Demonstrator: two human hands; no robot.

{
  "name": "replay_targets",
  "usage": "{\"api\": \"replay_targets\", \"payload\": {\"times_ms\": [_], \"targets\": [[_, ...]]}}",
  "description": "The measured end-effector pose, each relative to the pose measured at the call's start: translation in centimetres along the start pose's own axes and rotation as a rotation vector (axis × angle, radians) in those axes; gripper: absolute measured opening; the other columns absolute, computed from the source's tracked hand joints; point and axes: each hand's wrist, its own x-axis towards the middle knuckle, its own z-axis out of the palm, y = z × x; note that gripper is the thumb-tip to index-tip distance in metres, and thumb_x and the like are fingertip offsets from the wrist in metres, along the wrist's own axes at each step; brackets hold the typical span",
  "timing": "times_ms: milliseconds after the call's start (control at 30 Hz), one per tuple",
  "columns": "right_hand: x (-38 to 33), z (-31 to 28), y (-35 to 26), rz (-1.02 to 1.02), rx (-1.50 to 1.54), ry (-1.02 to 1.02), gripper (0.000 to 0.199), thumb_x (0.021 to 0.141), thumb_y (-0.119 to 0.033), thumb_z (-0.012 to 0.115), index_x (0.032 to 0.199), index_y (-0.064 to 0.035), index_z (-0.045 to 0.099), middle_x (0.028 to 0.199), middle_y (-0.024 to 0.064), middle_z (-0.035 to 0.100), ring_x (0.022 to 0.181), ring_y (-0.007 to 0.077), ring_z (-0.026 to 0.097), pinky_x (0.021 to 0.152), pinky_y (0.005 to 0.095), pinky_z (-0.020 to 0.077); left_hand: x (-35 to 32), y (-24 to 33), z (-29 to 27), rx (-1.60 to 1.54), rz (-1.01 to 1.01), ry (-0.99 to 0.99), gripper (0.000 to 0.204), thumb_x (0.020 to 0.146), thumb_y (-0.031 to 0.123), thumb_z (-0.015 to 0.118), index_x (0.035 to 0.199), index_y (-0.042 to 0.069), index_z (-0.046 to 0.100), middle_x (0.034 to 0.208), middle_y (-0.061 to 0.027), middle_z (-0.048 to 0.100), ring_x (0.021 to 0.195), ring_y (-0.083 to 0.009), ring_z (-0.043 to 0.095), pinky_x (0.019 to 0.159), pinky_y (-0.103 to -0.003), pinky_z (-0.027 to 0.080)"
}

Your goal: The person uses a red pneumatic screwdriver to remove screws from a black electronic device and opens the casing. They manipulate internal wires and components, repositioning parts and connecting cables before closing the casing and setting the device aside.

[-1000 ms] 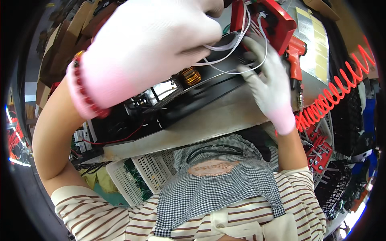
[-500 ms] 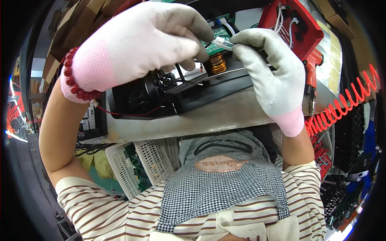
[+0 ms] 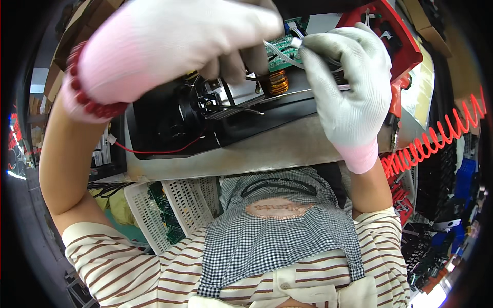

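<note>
My right hand [image 3: 349, 84], in a white glove with a pink cuff, pinches a small white plug connector [image 3: 297, 42] between thumb and forefinger. Pale wires [image 3: 281, 53] run between it and the fingers of my left hand [image 3: 195, 43]. That hand, gloved alike, is smeared by motion with its fingers curled; whether it grips anything I cannot make out. Below the connector lies a green circuit board [image 3: 284, 62], next to a copper wire coil [image 3: 278, 82]. Both sit in a black metal housing [image 3: 246, 131], which also holds a round black part [image 3: 179, 110] under my left hand.
A red bin [image 3: 408, 54] with cables stands at the back right, beside a red air tool [image 3: 396, 97] and its coiled red hose [image 3: 436, 136]. A red wire [image 3: 159, 152] hangs over the metal bench edge [image 3: 226, 159]. White baskets [image 3: 187, 205] with circuit boards sit below.
My left hand has moved up and left of its earlier spot, away from the connector. My right hand has risen slightly with the connector, and pale wires now show between the hands.
</note>
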Motion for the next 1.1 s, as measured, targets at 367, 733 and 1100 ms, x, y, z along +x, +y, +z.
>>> {"api": "replay_targets", "payload": {"times_ms": [367, 733, 1100], "targets": [[1.3, 3.6, 0.2, 0.284, -0.028, -0.15, 0.009, 0.075, -0.008, 0.069, 0.075, -0.0018, 0.063, 0.075, 0.0089, 0.057, 0.071, 0.0224, 0.055, 0.068, 0.036, 0.0426, 1.7, -5.7, -2.0, 0.21, 0.255, 0.091, 0.034, 0.094, 0.026, 0.058, 0.114, -0.001, 0.059, 0.094, -0.0061, 0.067, 0.08, -0.0103, 0.063, 0.07, -0.023, 0.049], [0.3, 5.8, 0.5, 0.236, -0.085, -0.006, 0.01, 0.075, -0.007, 0.069, 0.075, -0.0004, 0.062, 0.075, 0.0094, 0.058, 0.074, 0.0244, 0.056, 0.07, 0.0376, 0.0436, 2.2, -7.6, -2.7, 0.223, 0.343, 0.108, 0.037, 0.092, 0.026, 0.058, 0.116, -0.003, 0.059, 0.096, -0.0081, 0.067, 0.083, -0.0117, 0.063, 0.074, -0.025, 0.049], [1.7, 5.4, -0.1, 0.349, -0.093, -0.146, 0.013, 0.078, -0.01, 0.068, 0.079, 0.0022, 0.063, 0.076, 0.0124, 0.06, 0.067, 0.0239, 0.06, 0.065, 0.0346, 0.0471, 1.5, -7.8, -3.2, 0.232, 0.366, 0.141, 0.041, 0.09, 0.025, 0.059, 0.118, -0.004, 0.059, 0.099, -0.0101, 0.067, 0.086, -0.0131, 0.062, 0.077, -0.026, 0.049]]}}
